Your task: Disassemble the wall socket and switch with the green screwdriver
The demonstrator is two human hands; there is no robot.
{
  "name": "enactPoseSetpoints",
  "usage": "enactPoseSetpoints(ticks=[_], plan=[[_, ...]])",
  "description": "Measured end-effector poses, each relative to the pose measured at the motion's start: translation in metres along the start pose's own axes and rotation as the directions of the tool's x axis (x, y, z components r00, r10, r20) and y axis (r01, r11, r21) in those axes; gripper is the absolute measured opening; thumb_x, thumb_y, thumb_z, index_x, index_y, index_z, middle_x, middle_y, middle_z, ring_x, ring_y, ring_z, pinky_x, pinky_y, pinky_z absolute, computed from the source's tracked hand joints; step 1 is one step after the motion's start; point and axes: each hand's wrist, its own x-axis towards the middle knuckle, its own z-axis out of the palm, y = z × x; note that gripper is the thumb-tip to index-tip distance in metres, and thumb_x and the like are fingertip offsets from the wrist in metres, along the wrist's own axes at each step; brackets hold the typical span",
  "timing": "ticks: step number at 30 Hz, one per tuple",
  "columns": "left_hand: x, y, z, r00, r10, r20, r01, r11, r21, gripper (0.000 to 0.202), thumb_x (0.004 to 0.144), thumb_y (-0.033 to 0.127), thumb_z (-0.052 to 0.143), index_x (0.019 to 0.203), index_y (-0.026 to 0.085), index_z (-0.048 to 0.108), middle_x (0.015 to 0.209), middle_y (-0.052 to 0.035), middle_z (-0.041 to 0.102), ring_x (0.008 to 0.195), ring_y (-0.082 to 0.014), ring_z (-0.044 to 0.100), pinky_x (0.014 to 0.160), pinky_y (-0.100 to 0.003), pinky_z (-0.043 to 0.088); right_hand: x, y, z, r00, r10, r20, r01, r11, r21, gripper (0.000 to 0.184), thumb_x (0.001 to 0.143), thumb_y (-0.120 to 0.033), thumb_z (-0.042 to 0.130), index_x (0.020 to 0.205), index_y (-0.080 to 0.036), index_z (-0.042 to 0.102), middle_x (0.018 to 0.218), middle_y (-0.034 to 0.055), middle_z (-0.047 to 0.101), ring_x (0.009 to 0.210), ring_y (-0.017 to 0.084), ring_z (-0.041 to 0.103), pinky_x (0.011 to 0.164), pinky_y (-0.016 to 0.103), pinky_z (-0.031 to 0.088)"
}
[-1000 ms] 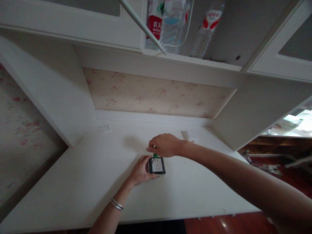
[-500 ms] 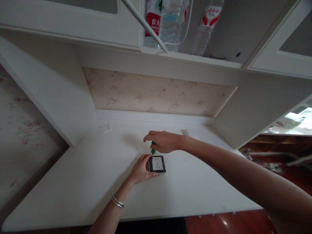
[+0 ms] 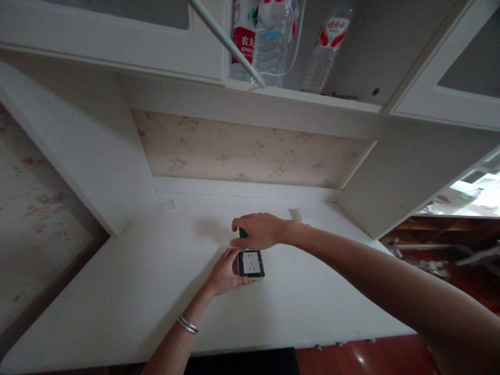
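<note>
Bracelet: the bracelet [image 3: 187,325] sits on the left wrist, over the desk [image 3: 117,291] just inside its front edge.

Left hand: the left hand [image 3: 225,273] rests on the desk about midway between the front and back edges. Its fingers are curled against the left side of the socket [image 3: 251,264] and its thumb is along the near edge, pinning it. The hold is the same as a second ago.

Socket: it lies flat, face up, a white face in a dark frame. It has not shifted on the desk.

Right hand: the right hand [image 3: 258,230] is just beyond the socket, closed in a fist round the screwdriver [image 3: 244,233].

Screwdriver: only a bit of the green handle shows, between thumb and forefinger. It stands upright over the socket's far left corner, and the tip is hidden.

Change: half a second ago the right hand was higher, with more handle and some shaft bare. Now it has dropped close to the socket again. The tool stays at the same corner, so the work there is probably still going on.

Back of desk: a small white plate [image 3: 166,208] lies near the back left corner.

Shelf: bottles [image 3: 273,36] stand on the shelf [image 3: 312,98] above.
</note>
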Motion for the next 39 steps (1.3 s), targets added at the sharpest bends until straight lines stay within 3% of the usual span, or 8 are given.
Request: enactPoseSetpoints(ticks=[6, 12, 17, 22, 26, 32, 36, 39], plan=[[-0.0003, -0.0029, 0.0003, 1.0, 0.024, -0.001, -0.024, 1.0, -0.017, 0.087, 0.051, 0.044, 0.087, 0.127, 0.022, 0.049, 0.126, -0.0102, 0.051, 0.115, -0.0285, 0.05, 0.1, -0.039, 0.042, -0.0002, 0.0017, -0.0038, 0.996, -0.088, 0.021, 0.087, 0.996, 0.025, 0.038, 0.082, -0.019, 0.054, 0.119, -0.02, 0.057, 0.118, 0.0099, 0.062, 0.099, 0.022, 0.061, 0.079, 0.03, 0.045], [0.0001, -0.0034, 0.0001, 0.999, 0.038, -0.012, -0.039, 0.999, -0.011, 0.092, 0.051, 0.045, 0.086, 0.13, 0.021, 0.046, 0.128, -0.0112, 0.05, 0.117, -0.0293, 0.049, 0.101, -0.041, 0.041, -0.0014, 0.0015, 0.0018, 0.996, 0.092, -0.007, -0.092, 0.994, -0.066, 0.034, 0.094, -0.039, 0.038, 0.1, -0.021, 0.065, 0.1, 0.0105, 0.066, 0.093, 0.027, 0.063, 0.073, 0.037, 0.047], [0.0003, -0.0024, 0.0006, 0.999, 0.04, -0.002, -0.04, 0.999, 0.017, 0.085, 0.053, 0.047, 0.085, 0.126, 0.021, 0.05, 0.124, -0.0108, 0.052, 0.115, -0.0296, 0.051, 0.099, -0.041, 0.043, -0.0019, 0.0006, 0.0011, 0.989, -0.146, 0.017, 0.146, 0.988, 0.043, 0.038, 0.08, -0.024, 0.057, 0.119, -0.023, 0.056, 0.127, 0.0091, 0.053, 0.088, 0.018, 0.063, 0.072, 0.029, 0.047], [-0.0007, -0.0028, 0.0007, 0.999, 0.032, -0.009, -0.032, 0.999, 0.009, 0.087, 0.054, 0.048, 0.084, 0.129, 0.022, 0.048, 0.128, -0.0103, 0.05, 0.118, -0.0289, 0.049, 0.101, -0.039, 0.041, 0.0036, -0.0036, -0.0013, 0.995, 0.097, -0.031, -0.099, 0.993, -0.07, 0.036, 0.092, -0.042, 0.04, 0.107, -0.018, 0.063, 0.105, 0.0128, 0.065, 0.093, 0.028, 0.063, 0.073, 0.038, 0.048], [-0.0011, -0.0024, 0.0003, 1.0, 0.026, -0.003, -0.026, 1.0, 0.0, 0.084, 0.055, 0.046, 0.084, 0.127, 0.021, 0.049, 0.127, -0.0098, 0.051, 0.116, -0.0281, 0.05, 0.099, -0.038, 0.042, 0.0053, -0.0019, -0.0032, 0.996, -0.085, 0.015, 0.085, 0.996, -0.004, 0.032, 0.082, -0.021, 0.051, 0.114, -0.019, 0.058, 0.115, 0.0113, 0.061, 0.094, 0.022, 0.062, 0.075, 0.031, 0.047], [-0.0008, 0.0012, 0.0003, 1.0, 0.005, -0.016, -0.005, 1.0, 0.0, 0.083, 0.053, 0.04, 0.086, 0.126, 0.021, 0.05, 0.125, -0.0104, 0.051, 0.115, -0.0288, 0.05, 0.1, -0.04, 0.042, 0.0024, -0.0049, -0.0021, 0.999, 0.04, -0.003, -0.04, 0.997, -0.065, 0.032, 0.09, -0.039, 0.042, 0.109, -0.021, 0.061, 0.105, 0.011, 0.063, 0.092, 0.028, 0.062, 0.07, 0.037, 0.048], [-0.0005, 0.0032, -0.0007, 1.0, 0.007, 0.0, -0.007, 1.0, -0.011, 0.08, 0.055, 0.039, 0.085, 0.125, 0.021, 0.051, 0.123, -0.0107, 0.052, 0.113, -0.0286, 0.051, 0.098, -0.04, 0.042, 0.0026, -0.007, -0.0015, 0.989, -0.15, 0.001, 0.15, 0.988, 0.025, 0.039, 0.081, -0.021, 0.052, 0.12, -0.022, 0.053, 0.122, 0.0095, 0.056, 0.088, 0.019, 0.062, 0.07, 0.03, 0.047], [0.0, 0.0029, -0.0012, 1.0, 0.001, 0.005, -0.001, 1.0, -0.019, 0.083, 0.054, 0.04, 0.085, 0.126, 0.021, 0.05, 0.124, -0.0108, 0.051, 0.114, -0.0294, 0.05, 0.099, -0.041, 0.042, 0.0045, -0.0066, -0.0022, 0.993, -0.109, 0.047, 0.108, 0.994, 0.029, 0.036, 0.08, -0.036, 0.059, 0.114, -0.024, 0.057, 0.116, 0.0083, 0.06, 0.086, 0.021, 0.062, 0.065, 0.03, 0.047]])
